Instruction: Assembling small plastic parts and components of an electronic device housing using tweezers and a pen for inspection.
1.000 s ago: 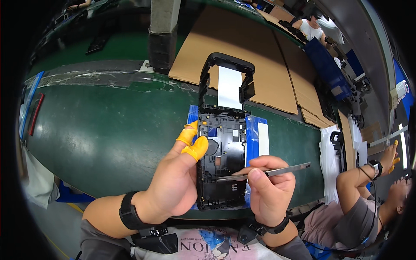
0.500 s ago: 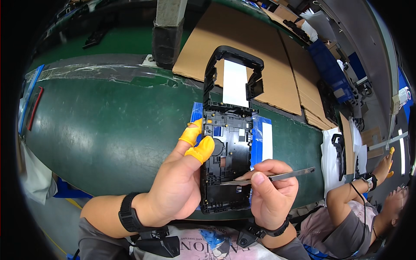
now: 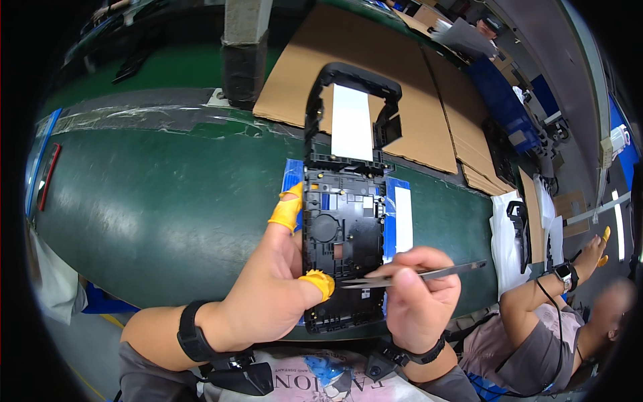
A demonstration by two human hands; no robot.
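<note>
A black plastic housing with a looped handle at its far end stands tilted in front of me, its ribbed inner side up. My left hand, with yellow finger cots on thumb and forefinger, grips its left edge; the thumb lies on the lower left part. In my right hand is a pair of metal tweezers, pinched between thumb and fingers. Their tips point left, over the lower part of the housing close to my left thumb. Whether they hold anything is too small to tell.
Behind the housing lie a blue sheet with a white strip and large cardboard sheets on the green table. A metal post rises at the back. A co-worker's arm is at the right, beside a wrapped black part.
My left thumb has slid down the housing, from its upper left to its lower left near the tweezer tips. The housing appears slightly further left; the tweezers stay at its lower part.
</note>
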